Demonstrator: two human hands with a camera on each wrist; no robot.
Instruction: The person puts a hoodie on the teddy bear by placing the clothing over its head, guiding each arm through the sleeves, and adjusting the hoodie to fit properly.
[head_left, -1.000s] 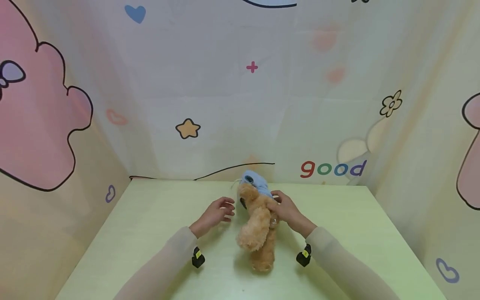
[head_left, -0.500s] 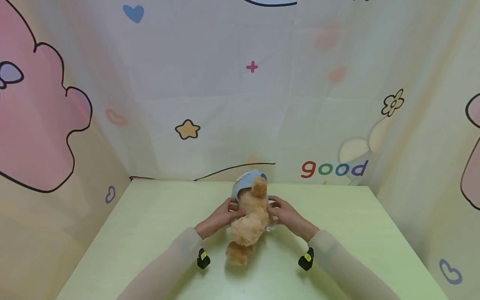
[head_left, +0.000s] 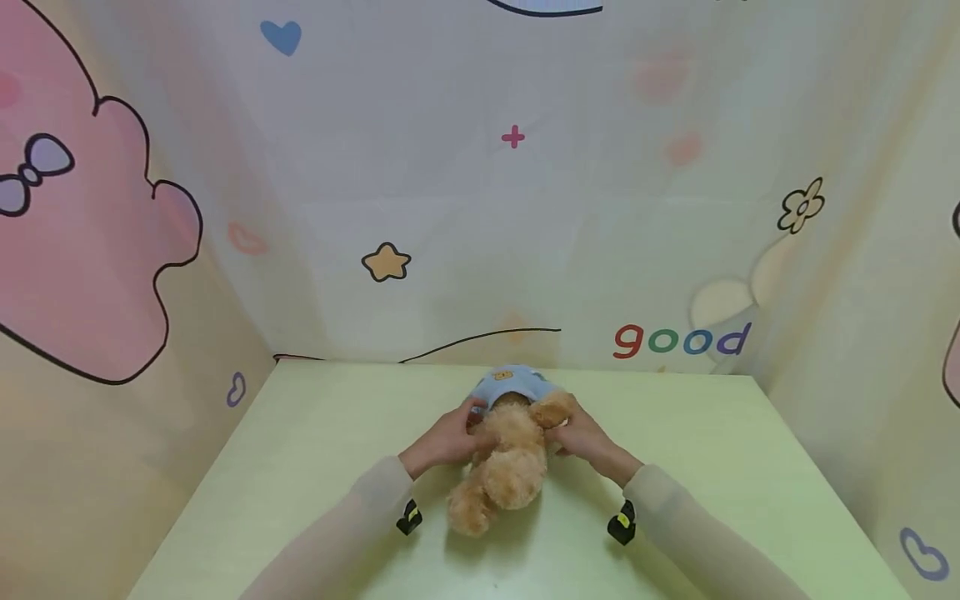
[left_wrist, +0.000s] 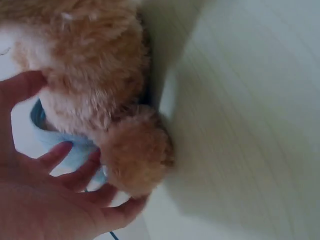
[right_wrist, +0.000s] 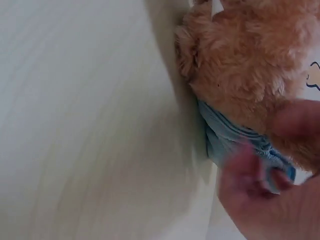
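A light brown plush toy [head_left: 516, 473] lies on the table with its legs towards me. A light blue garment [head_left: 517, 382] is bunched at its far end and covers that part of it. My left hand [head_left: 448, 437] grips the toy's left side. In the left wrist view, its thumb lies against the fur, and the curled fingers [left_wrist: 82, 172] reach the blue cloth and a furry limb [left_wrist: 135, 157]. My right hand [head_left: 587, 435] holds the toy's other side, by a raised furry limb [head_left: 552, 410]. The right fingers are blurred in the right wrist view, near the blue cloth [right_wrist: 225, 132].
The pale green tabletop [head_left: 337, 475] runs back to a printed cloth wall [head_left: 450, 167]. Similar cloth hangs at both sides. A black wrist device [head_left: 409, 518] is on the left wrist and another black device [head_left: 622, 523] on the right.
My left hand has come from beside the toy to grip it. The toy has turned, its legs swinging left, and the blue garment now faces me more. The right hand stays on its side.
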